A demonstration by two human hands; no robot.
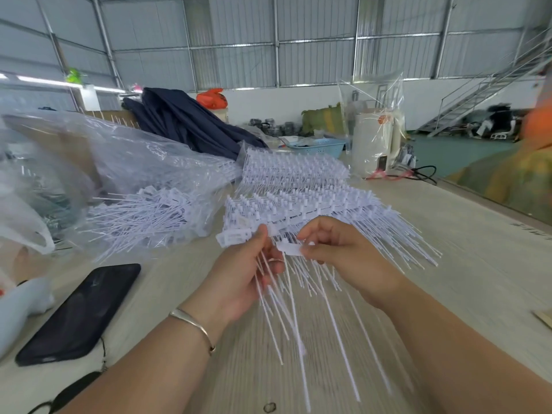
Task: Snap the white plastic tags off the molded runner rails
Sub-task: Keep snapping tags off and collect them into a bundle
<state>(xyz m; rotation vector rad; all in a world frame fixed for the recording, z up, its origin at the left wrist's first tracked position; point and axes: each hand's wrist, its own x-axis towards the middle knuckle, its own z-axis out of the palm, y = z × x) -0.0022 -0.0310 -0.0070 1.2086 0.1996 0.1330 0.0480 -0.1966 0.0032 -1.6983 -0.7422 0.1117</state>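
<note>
A: Which step were you on at that moment?

B: You were mid-detachment. Your left hand [248,276] was curled round a bundle of loose tags [280,309], their flat heads fanned above your fingers and the long tails hanging toward you. Your right hand [337,249] pinched the head of a single tag [288,249] between thumb and fingertips, just in front of the runner rails [298,204] stacked on the counter [466,264].

A: Was that tag already free?

B: You couldn't tell; motion blur hid whether it was still joined to its rail. I'd judge it was free or nearly so.

A: And the next move?

B: Probably you needed to slip that tag into the left-hand bundle with the heads aligned, then reach back to the nearest rail for another. A sharp twist at the head seemed wiser than pulling on the thin tail.

A: Any writing to read?

B: None legible. The tag heads were too blurred, and the phone [80,312] beside your left arm lay dark.
</note>
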